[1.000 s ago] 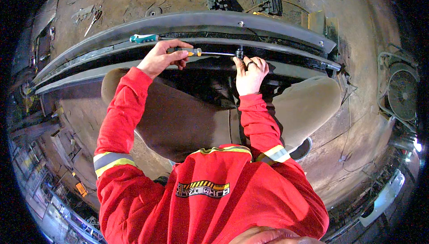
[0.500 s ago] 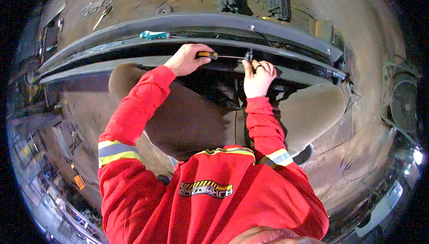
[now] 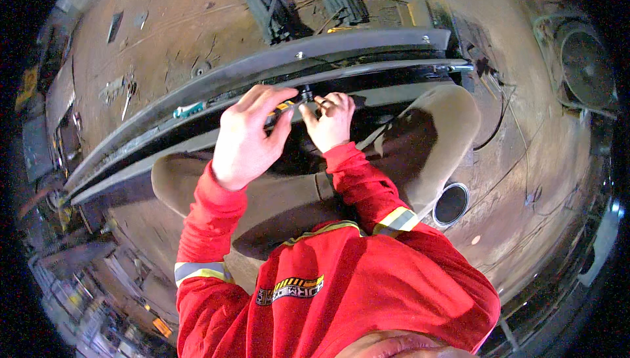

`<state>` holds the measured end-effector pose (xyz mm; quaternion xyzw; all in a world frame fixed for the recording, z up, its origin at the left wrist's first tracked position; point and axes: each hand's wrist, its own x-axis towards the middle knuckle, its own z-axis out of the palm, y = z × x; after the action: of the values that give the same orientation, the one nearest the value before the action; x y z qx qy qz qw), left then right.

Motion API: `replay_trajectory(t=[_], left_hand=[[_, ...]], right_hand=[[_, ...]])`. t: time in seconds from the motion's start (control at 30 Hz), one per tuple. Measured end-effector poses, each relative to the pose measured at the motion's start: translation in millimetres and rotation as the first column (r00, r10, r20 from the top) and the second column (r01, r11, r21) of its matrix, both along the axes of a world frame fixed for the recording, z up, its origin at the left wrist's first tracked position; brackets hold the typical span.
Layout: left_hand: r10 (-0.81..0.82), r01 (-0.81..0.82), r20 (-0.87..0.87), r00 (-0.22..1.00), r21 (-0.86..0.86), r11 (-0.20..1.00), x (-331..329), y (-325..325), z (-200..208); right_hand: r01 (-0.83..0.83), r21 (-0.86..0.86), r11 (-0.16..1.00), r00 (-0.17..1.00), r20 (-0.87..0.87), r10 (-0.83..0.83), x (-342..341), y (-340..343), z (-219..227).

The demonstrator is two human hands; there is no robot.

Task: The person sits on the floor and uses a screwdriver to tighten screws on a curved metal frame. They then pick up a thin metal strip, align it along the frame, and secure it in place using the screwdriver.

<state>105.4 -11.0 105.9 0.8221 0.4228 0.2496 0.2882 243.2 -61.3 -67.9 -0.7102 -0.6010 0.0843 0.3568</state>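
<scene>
A screwdriver with a yellow and black handle [image 3: 281, 108] lies between the thumb and fingers of my left hand [image 3: 248, 136], which curls loosely round it. Its tip end points at a small dark cylindrical fitting [image 3: 307, 95] on the long dark metal profile [image 3: 367, 69]. My right hand [image 3: 331, 120] pinches at this fitting with thumb and forefinger; a dark ring shows on one finger. Where the shaft meets the fitting is hard to make out. A second screwdriver, with a teal and white handle [image 3: 189, 110], rests on the profile to the left of my hands.
Two bundles of dark bars [image 3: 270, 7] lie beyond the profile. Pliers-like tools [image 3: 129, 99] are on the floor at the left. A round dark-topped can [image 3: 451, 204] stands by my right knee, and a round fan-like unit [image 3: 584, 63] is at far right. Cables run along the floor.
The view has turned and shifted, so the profile sits farther left and slants more. My left hand has come closer to the fitting and my right hand, its fingers more spread than before.
</scene>
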Motion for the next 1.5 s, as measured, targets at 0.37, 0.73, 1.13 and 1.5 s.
replay_trajectory(t=[0.37, 0.73, 1.13, 1.5], left_hand=[[-0.513, 0.5, -0.084, 0.854, 0.401, 0.767, 192.4, 38.1, -98.3], [-0.528, 0.672, -0.521, 0.67, 0.126, 0.73, 220.9, 35.5, -172.8], [-0.369, 0.559, -0.641, 0.672, 0.113, 0.822, 221.4, 31.2, -125.8], [-0.31, 0.291, 0.005, 0.951, 0.327, 0.899, 148.8, 46.7, 6.9]], right_hand=[[-0.306, -0.486, 0.819, 0.952, -0.177, 0.25, 8.1, -12.1, -4.3], [-0.143, -0.21, 0.967, 0.989, -0.069, 0.131, -1.3, 2.9, 0.4], [-0.086, -0.147, 0.985, 0.994, 0.054, 0.095, 3.2, -8.1, -4.3], [-0.026, -0.213, 0.977, 0.988, 0.143, 0.057, 4.2, -6.2, -6.0]])
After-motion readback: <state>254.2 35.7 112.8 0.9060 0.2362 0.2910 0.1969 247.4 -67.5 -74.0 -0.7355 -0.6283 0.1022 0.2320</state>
